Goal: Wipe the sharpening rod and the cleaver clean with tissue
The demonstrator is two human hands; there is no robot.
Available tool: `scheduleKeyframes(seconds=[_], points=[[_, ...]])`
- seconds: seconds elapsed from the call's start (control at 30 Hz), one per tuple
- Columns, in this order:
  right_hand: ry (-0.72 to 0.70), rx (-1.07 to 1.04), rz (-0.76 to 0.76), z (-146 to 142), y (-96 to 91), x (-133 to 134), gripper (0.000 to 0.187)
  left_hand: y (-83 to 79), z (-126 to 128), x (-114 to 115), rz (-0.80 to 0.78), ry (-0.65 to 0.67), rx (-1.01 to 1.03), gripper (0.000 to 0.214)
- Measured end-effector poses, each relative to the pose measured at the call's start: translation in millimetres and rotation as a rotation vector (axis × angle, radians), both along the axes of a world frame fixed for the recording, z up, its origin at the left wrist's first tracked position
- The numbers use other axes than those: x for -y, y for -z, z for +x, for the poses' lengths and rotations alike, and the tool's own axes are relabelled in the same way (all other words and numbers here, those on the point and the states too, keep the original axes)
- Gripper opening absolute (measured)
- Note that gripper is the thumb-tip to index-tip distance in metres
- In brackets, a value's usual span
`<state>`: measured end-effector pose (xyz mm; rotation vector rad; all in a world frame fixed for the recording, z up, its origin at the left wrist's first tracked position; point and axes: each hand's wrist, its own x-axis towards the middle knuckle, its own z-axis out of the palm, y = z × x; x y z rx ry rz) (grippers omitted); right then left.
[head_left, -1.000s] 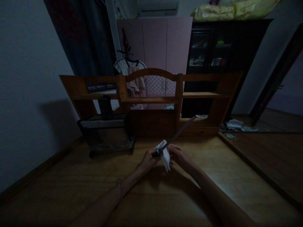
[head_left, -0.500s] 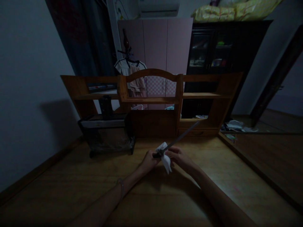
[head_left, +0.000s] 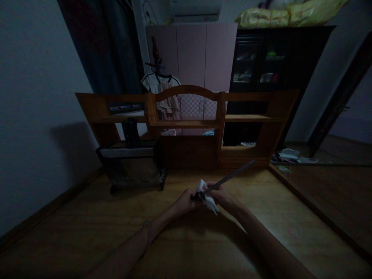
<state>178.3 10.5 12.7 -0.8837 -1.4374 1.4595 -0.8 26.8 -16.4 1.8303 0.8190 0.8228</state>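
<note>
My left hand (head_left: 185,202) is closed around the dark end of a long, thin grey bar (head_left: 232,178). The bar slants up and to the right, away from me, above the wooden desk top (head_left: 180,248); the dim light hides whether it is a blade or a rod. Around its base is a white tissue or thin cloth (head_left: 210,202), with a loose corner hanging down. My right hand (head_left: 222,195) is closed on this white piece beside the bar, its fingertips partly hidden.
A wooden shelf unit (head_left: 186,123) stands along the desk's far edge. At the left is a dark-framed rack or case (head_left: 132,164) with a black object (head_left: 130,131) on top. A wall (head_left: 35,116) borders the left side, and a raised edge (head_left: 314,207) runs along the right.
The bar has swung lower and its tip has moved right. Both hands and the white piece have shifted slightly right, with the left hand turning.
</note>
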Motion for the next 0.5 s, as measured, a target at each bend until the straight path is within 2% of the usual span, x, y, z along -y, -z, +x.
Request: scheduleKeyframes(seconds=[0.17, 0.3, 0.4, 0.5], points=[[0.012, 0.026, -0.007, 0, -1.7, -1, 0.028, -3.8, 2, 4, 0.046, 0.008, 0.017, 0.021], [0.093, 0.024, 0.012, -5, -0.9, -3, 0.031, -3.9, 5, 6, 0.032, -0.009, 0.043, 0.022], [0.212, -0.109, -0.029, -3, 3.0, -9, 0.032, -0.9, 6, 5, 0.009, -0.033, -0.043, 0.027], [0.333, -0.269, -0.170, 7, 8.9, -21, 0.030, 2.0, 5, 2, -0.013, -0.117, -0.060, 0.037]])
